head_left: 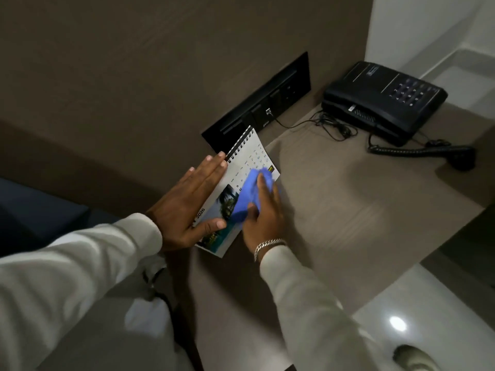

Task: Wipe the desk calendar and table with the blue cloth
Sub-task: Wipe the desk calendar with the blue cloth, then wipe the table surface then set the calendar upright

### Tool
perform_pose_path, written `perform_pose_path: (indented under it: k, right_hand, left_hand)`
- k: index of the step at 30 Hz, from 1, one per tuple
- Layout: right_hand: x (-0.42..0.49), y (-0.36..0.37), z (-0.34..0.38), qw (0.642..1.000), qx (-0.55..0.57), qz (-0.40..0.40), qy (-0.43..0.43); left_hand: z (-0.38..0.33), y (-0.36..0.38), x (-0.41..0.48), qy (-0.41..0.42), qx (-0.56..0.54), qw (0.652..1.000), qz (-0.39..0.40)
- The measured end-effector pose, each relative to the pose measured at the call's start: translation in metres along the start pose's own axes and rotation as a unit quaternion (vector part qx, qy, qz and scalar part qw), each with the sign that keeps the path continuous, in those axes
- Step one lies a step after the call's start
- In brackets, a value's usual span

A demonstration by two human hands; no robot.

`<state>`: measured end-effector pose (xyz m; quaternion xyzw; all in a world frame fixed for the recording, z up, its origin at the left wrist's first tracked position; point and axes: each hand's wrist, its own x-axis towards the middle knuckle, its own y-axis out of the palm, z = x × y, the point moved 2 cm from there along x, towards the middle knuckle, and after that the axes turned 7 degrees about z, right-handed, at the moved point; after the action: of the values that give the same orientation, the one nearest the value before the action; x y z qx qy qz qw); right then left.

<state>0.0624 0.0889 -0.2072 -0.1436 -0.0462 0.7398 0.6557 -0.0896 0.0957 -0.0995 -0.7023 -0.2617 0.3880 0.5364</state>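
Spiral-bound white desk calendar [242, 167] printed with 2026 stands tilted at the centre of the frame, on the near left part of the grey-brown wood-grain table [334, 210]. My left hand [187, 207] lies flat against its back, fingers straight and spread, thumb hooked round the lower front edge. My right hand [263, 212], a silver chain bracelet [267, 246] at the wrist, presses the crumpled blue cloth [249, 195] onto the calendar's front page, fingers curled round the cloth. In the upper right of the frame a black corded desk telephone [383, 100] sits on the table, well apart from the calendar, beside a black wall socket panel [257, 103]
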Motion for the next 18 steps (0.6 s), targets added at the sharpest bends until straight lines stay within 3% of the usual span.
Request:
perform_pose_path:
  k: [3, 6, 11, 13, 14, 16, 18]
  right_hand:
    - [-0.035, 0.006, 0.006, 0.991, 0.009, 0.118, -0.055]
    - [-0.059, -0.018, 0.015, 0.985, 0.018, 0.147, -0.084]
    - [-0.040, -0.105, 0.036, 0.969, -0.206, 0.030, -0.135]
    - [-0.023, -0.135, 0.035, 0.932, -0.336, 0.029, -0.137]
    - [-0.011, -0.146, 0.028, 0.913, -0.391, 0.069, -0.092]
    - [0.007, -0.160, 0.003, 0.867, -0.480, 0.134, 0.013]
    - [0.018, -0.172, -0.017, 0.836, -0.522, 0.163, 0.044]
  left_hand:
    - [-0.001, -0.004, 0.001, -0.022, 0.035, 0.999, 0.012]
    - [0.000, -0.011, 0.001, -0.043, 0.115, 0.992, 0.040]
    - [-0.010, -0.017, -0.003, -0.072, 0.167, 0.982, 0.047]
    - [-0.021, -0.019, -0.007, -0.123, 0.108, 0.986, -0.021]
    - [-0.028, -0.018, -0.011, -0.166, 0.052, 0.982, -0.074]
    - [-0.039, -0.011, -0.026, -0.256, -0.068, 0.945, -0.193]
    - [-0.053, 0.004, -0.041, -0.328, -0.166, 0.886, -0.281]
